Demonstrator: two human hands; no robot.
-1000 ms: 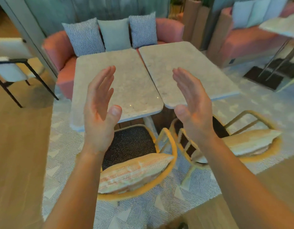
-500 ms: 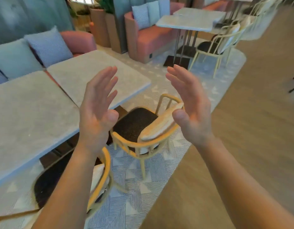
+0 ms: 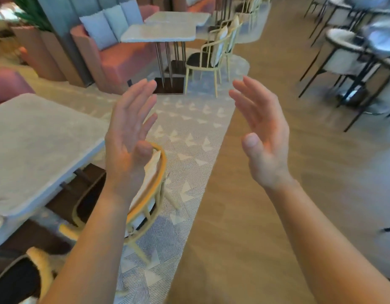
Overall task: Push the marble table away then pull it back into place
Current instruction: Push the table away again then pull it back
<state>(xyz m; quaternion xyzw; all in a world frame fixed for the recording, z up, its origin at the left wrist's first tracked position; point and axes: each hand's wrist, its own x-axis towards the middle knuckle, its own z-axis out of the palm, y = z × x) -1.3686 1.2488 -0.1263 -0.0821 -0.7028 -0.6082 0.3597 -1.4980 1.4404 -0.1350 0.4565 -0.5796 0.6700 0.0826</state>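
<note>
Both hands up mid-frame, touching nothing. Left hand (image 3: pixel 128 137) was flat, fingers straight and slightly spread, palm turned inward. Right hand (image 3: pixel 262 137) was the same, palm facing the left one, clear gap between them. Neither gripped or rested on anything.

Marble table (image 3: pixel 36 145) sat at the left edge of the frame, only its right part in view, pale grey slab with rounded corners on a dark base. It was beside the left hand in the picture, but no contact. A yellow chair (image 3: pixel 155 194) with a cushion was tucked against its near corner, partly behind the left wrist. The patterned rug (image 3: pixel 189 132) ran under table and chair; wooden floor (image 3: pixel 277 205) filled the right side. More marble tables (image 3: pixel 161 32) and a pink sofa (image 3: pixel 124 60) were in the upper middle, dark chairs (image 3: pixel 343 51) upper right, blurred.

Judgement: push not yet started. Slab looked thick and stiff, likely heavy, with a smooth surface that palms could slide on. Best hold would be the rim, both hands spread wide along one edge, fingers curled under for the pull back. Rug would probably drag at the base, and the chair stood in the way of the near corner.
</note>
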